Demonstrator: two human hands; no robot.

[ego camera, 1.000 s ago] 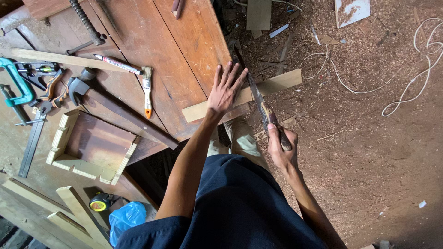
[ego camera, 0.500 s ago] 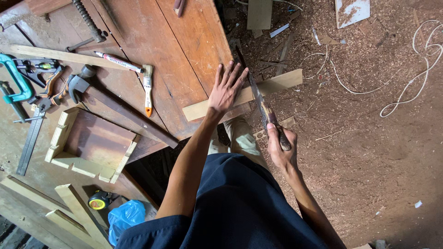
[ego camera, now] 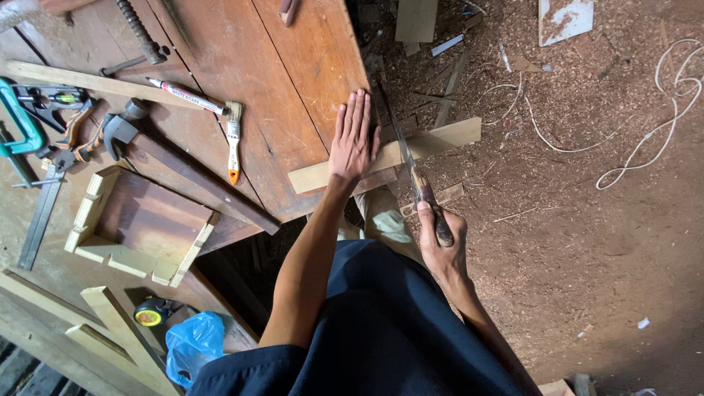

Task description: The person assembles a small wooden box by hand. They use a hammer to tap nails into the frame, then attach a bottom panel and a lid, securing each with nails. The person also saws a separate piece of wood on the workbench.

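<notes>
The slat (ego camera: 440, 139) lies across the bench (ego camera: 293, 81) edge, one end overhanging the sawdust floor (ego camera: 587, 220). Your left hand (ego camera: 353, 139) presses it flat, fingers spread, to steady it. Your right hand (ego camera: 440, 242) is clenched around the saw (ego camera: 411, 165), its blade crossing the slat just past the edge.

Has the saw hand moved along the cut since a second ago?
Cannot tell. The right hand on the saw sits about as far from the bench edge as before; any stroke is too small to read.
</notes>
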